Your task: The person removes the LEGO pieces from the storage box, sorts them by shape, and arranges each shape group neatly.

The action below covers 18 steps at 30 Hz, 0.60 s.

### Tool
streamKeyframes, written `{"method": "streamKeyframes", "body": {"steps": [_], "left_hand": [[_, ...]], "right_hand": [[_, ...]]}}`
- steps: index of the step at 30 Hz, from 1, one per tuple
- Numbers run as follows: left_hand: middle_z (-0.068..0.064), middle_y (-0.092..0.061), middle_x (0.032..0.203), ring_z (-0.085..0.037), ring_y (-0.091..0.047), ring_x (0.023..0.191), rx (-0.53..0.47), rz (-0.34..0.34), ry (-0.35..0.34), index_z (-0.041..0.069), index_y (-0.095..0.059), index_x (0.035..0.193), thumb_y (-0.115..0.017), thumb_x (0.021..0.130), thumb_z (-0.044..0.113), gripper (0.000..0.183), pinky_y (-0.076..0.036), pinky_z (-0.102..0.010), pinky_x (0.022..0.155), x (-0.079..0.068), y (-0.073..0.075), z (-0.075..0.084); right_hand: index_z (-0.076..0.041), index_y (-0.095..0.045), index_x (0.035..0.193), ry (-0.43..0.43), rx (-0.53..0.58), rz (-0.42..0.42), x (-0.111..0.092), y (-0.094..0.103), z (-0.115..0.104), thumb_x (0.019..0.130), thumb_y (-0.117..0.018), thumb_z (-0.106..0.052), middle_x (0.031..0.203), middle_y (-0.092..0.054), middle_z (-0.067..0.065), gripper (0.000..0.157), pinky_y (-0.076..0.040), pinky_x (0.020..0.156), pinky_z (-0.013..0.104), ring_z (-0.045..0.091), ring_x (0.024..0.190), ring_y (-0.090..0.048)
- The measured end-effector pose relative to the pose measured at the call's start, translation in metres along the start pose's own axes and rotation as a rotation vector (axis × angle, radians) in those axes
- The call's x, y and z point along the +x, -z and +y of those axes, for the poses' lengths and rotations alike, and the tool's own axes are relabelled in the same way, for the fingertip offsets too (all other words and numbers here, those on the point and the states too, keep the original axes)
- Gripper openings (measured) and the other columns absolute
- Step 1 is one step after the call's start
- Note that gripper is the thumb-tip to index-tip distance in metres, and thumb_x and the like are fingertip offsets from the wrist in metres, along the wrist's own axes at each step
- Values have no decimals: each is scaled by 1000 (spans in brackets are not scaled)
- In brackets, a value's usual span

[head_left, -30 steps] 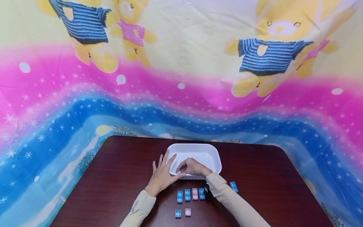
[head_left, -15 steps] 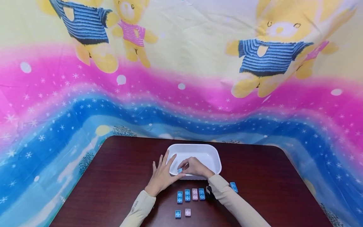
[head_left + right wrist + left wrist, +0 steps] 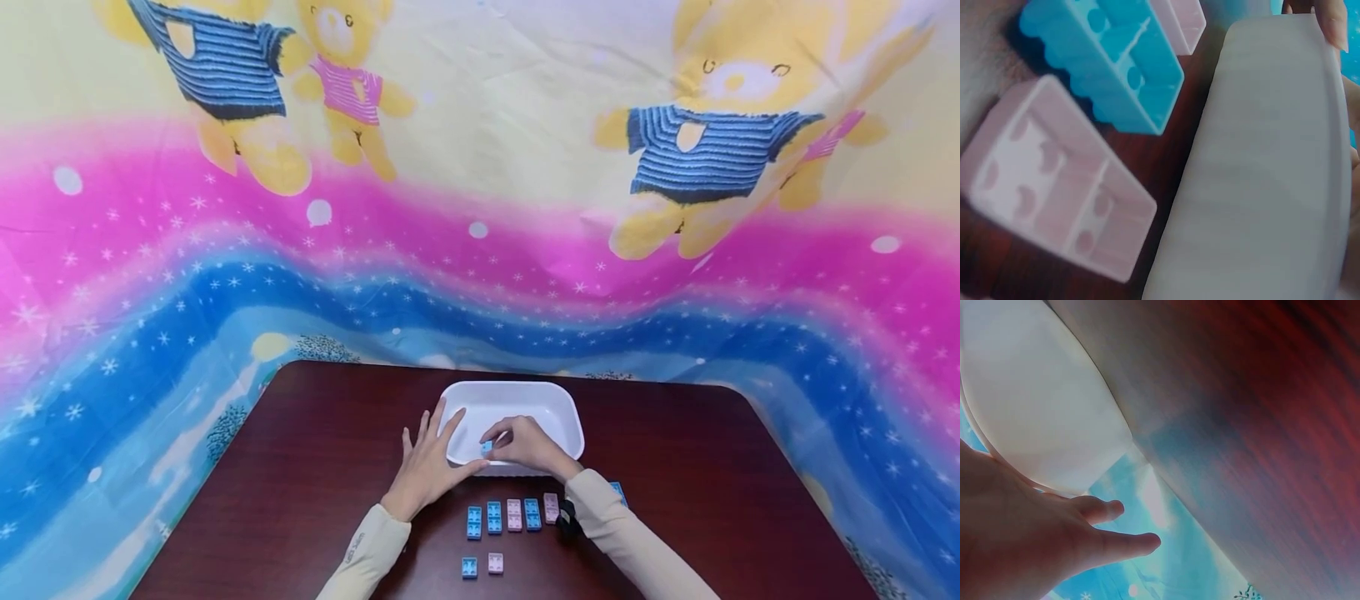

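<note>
A white plastic tray (image 3: 558,404) stands at the back of the table. My left hand (image 3: 426,473) rests on its left end, fingers spread and straight, thumb along the near rim. Over the tray's near part, my right hand (image 3: 527,443) pinches a small light blue toy brick (image 3: 487,447) between thumb and fingers. In the left wrist view, the left hand (image 3: 1035,531) lies against the tray's wall (image 3: 1047,394). The right wrist view shows the tray's near side (image 3: 1260,162), with a pink brick (image 3: 1079,194) and a blue brick (image 3: 1116,62) beside it; the held brick is hidden there.
In front of the tray, several blue and pink bricks stand in a row, from a blue brick (image 3: 474,522) to a pink brick (image 3: 551,508). Another blue brick (image 3: 617,490) is partly behind the right sleeve. Nearer lie a small blue brick (image 3: 469,567) and a small pink brick (image 3: 496,563).
My right hand has shifted to the right inside the tray with the light blue brick, which shows more now. The pink brick at the row's end has come out from behind the wrist. Left hand unchanged.
</note>
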<state>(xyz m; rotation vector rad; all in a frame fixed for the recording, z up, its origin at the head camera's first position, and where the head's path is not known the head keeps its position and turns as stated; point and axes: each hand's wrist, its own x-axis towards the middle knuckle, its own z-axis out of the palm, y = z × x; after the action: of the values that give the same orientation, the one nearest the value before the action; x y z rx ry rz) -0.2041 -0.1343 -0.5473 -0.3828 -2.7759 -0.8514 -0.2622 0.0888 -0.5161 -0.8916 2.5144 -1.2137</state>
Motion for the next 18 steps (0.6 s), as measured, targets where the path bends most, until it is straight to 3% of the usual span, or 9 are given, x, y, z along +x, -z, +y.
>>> {"method": "streamKeyframes", "body": {"steps": [9,18], "left_hand": [[-17,-18,175,-54,-26,154,-3,-29,31,20,-42,164,-70,89,73,96,-17,-84,112,2,3,3],[-17,-17,175,-54,-24,154,-9,-35,40,20,-42,164,-71,88,73,97,-16,-83,113,1,3,3]], "right_hand": [[-2,-81,109,23,-27,91,-12,10,-2,90,-82,-7,100,-76,5,20,-58,72,26,16,82,-74],[-5,-80,110,65,1,109,-29,18,-14,91,-83,-9,101,-77,4,19,-60,77,27,12,84,-73]]}}
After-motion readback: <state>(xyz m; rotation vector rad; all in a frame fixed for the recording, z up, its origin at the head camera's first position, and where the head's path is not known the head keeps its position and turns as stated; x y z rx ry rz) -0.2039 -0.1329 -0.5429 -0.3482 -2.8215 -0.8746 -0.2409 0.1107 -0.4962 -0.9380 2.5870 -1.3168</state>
